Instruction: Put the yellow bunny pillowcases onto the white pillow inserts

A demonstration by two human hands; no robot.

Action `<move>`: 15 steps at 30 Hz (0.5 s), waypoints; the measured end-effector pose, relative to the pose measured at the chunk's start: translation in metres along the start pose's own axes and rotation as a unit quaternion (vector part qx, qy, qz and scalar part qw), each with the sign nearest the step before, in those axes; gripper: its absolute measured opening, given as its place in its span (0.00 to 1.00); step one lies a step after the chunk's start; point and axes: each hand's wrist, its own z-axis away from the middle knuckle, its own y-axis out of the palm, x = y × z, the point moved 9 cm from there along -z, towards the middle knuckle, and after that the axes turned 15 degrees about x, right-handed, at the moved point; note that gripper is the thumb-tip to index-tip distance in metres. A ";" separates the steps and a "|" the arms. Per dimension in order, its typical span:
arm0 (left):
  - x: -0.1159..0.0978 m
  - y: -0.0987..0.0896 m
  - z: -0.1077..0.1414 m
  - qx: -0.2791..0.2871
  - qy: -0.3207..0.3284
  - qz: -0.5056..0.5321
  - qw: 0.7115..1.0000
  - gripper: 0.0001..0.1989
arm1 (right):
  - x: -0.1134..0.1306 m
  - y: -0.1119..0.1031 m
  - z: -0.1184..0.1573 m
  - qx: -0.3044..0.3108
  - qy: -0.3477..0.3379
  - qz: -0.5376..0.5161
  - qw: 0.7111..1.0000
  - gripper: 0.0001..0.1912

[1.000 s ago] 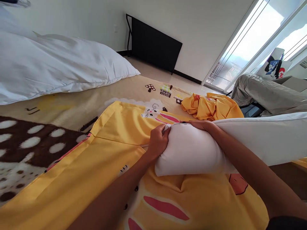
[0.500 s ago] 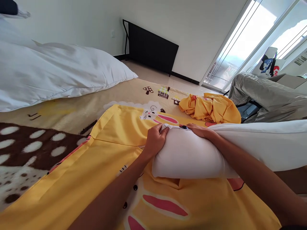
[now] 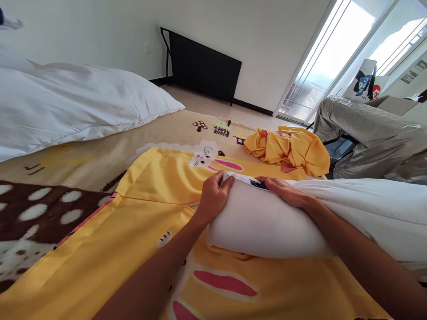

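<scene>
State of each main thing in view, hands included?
Left hand: gripping near pillow's corner
Right hand: on near pillow's top edge, grip unclear
Near pillow: plump, held
Far pillow: lying down
Yellow sheet: spread out, some folds
Yellow bundle: crumpled
Blanket: spread
Black panel: upright

Across the room I make out a black panel point(image 3: 203, 66) on thin legs, close to a pale wall point(image 3: 267, 44) with a small white plate point(image 3: 147, 48) on it. Dark skirting point(image 3: 253, 108) runs along the wall's foot, above a light floor point(image 3: 207, 101). To the right I get a bright glass door point(image 3: 336, 40) — slanted in my view — and something bulky under a crinkled silver-grey cover point(image 3: 373, 120). A pale item with cartoon figures point(image 3: 363, 84) shows beyond that. Nearer me, a beige blanket point(image 3: 173, 129) carries a mushroom print and a brown, white-spotted area.
</scene>
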 end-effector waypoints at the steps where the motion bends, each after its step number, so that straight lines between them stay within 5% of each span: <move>1: 0.001 0.000 0.000 -0.002 -0.001 -0.003 1.000 0.13 | 0.000 0.000 0.000 0.015 0.002 0.010 1.000 0.38; 8: 0.000 -0.003 0.000 -0.009 0.006 -0.045 0.999 0.13 | 0.001 0.003 -0.013 0.062 0.030 -0.007 0.998 0.37; 15: -0.018 0.000 -0.001 0.059 0.023 -0.118 0.991 0.12 | 0.003 0.004 -0.011 0.000 -0.004 0.021 1.000 0.32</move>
